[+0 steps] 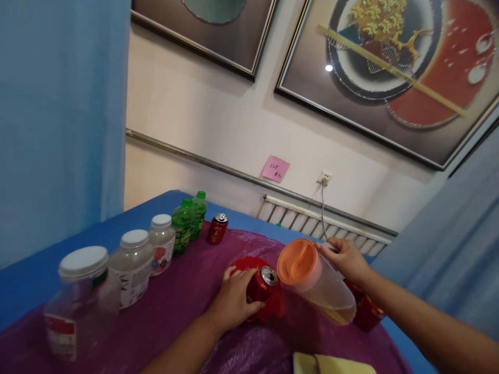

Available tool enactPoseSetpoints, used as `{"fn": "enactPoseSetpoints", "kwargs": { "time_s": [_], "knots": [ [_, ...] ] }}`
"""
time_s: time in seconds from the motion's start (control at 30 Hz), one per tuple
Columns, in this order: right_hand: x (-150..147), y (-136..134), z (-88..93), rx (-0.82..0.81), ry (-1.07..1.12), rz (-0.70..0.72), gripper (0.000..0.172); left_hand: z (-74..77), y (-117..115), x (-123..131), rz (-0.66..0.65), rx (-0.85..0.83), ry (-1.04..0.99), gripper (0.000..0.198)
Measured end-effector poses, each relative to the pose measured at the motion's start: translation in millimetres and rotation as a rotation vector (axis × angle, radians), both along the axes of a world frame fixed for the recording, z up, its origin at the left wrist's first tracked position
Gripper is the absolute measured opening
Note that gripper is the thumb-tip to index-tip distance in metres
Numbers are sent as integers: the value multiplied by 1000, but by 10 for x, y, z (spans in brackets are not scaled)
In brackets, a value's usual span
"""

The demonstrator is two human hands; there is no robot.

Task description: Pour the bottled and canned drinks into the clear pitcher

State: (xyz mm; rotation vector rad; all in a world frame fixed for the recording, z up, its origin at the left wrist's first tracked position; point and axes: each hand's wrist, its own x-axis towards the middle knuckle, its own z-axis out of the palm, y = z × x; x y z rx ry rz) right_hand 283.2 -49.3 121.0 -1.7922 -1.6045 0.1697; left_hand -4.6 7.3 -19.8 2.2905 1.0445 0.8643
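Observation:
My left hand (236, 298) is wrapped around a red drink can (260, 286), whose silver top shows an opening. The can is in or over a red plate (273, 311) with a scalloped rim; its base is hidden from me. In my right hand (346, 261) is the handle of a clear plastic pitcher (331, 293) with an orange lid. The pitcher leans left, its lid close to the can's top, and some yellowish liquid lies along its lower side. I cannot make out any stream of liquid.
Several clear jars (134, 267) with white lids line the left side, then green bottles (183, 223) and another red can (217, 228). More red cans (366, 311) stand behind the pitcher. A yellow cloth or notebook (331, 363) lies at the front edge of the purple table cover (187, 291).

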Motion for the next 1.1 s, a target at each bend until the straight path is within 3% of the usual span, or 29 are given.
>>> {"fn": "enactPoseSetpoints", "kwargs": {
  "time_s": [1.1],
  "knots": [
    [14, 3, -12, -9, -24, 21, 55, 7, -7, -1, -15, -24, 17, 77]
  ]
}}
